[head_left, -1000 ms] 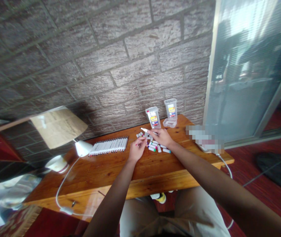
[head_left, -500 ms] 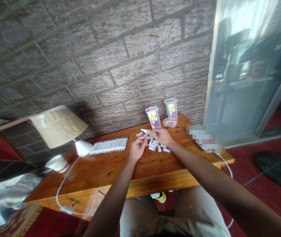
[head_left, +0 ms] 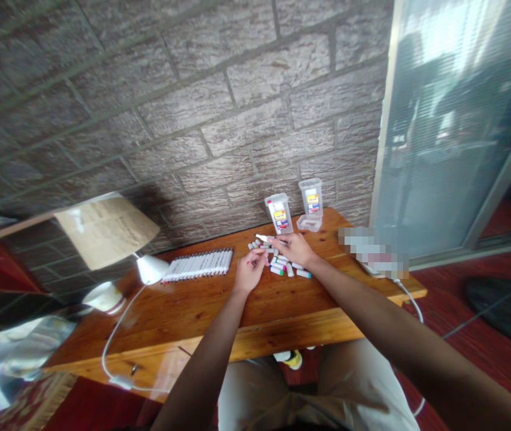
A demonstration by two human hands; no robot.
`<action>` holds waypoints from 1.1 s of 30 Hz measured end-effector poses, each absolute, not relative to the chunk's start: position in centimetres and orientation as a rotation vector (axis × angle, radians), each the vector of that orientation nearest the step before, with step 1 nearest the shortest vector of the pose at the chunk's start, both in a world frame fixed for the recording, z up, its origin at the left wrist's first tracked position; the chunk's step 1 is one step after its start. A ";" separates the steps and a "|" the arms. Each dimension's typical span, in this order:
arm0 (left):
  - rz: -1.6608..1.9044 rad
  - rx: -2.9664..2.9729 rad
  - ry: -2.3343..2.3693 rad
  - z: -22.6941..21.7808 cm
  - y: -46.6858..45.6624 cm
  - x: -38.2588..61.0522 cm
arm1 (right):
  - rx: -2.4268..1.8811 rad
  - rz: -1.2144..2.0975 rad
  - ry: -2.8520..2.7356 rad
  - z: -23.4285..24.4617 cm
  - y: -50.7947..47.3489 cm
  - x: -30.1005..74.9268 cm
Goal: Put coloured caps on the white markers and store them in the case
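Both hands are busy in the loose pile of short white markers with coloured caps, sitting mid-desk on the varnished orange wooden table. The left hand is curled narrow, fingertips pinching what looks like a small pink-tipped cap or marker, though it's too tiny to be sure. The right hand pinches a white marker body that pokes out toward the left, tip up off the table.

If you're capping these, I'd say bring both pieces close above the pile, line them up straight and push until it seats, not at an angle. Keep your wrists low so the strays don't roll.

The tidy row of white markers laid side by side sits well apart to the left, and the two clear plastic marker boxes with labels stand at the back by the brick wall.
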State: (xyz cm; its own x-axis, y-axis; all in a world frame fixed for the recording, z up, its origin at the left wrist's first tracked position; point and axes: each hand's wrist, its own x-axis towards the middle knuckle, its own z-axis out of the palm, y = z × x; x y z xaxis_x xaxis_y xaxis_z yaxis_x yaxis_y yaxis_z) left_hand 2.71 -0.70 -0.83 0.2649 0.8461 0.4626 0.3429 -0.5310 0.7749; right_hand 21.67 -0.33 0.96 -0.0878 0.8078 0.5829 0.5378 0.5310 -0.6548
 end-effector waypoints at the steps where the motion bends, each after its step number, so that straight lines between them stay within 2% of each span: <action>1: 1.229 2.010 1.072 -0.9 -0.7 2.7 | -1.127 0.338 -1.758 0.9 -0.3 21.7; 25: 1.245 1.973 1.038 -0.6 -0.9 2.8 | -1.101 0.350 -1.656 1.3 -0.6 21.4; 33: 1.263 1.937 1.077 0.2 -1.5 3.1 | -0.777 0.497 -1.826 0.7 -0.1 21.1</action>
State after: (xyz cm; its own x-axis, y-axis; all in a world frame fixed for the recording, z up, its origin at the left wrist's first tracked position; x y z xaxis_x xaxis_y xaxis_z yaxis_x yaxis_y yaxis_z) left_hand 3.05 -1.48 0.18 0.2250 0.8626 0.4532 0.3115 -0.5043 0.8054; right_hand 21.09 -0.11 0.73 -0.2472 0.7100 0.6594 0.2778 0.7038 -0.6538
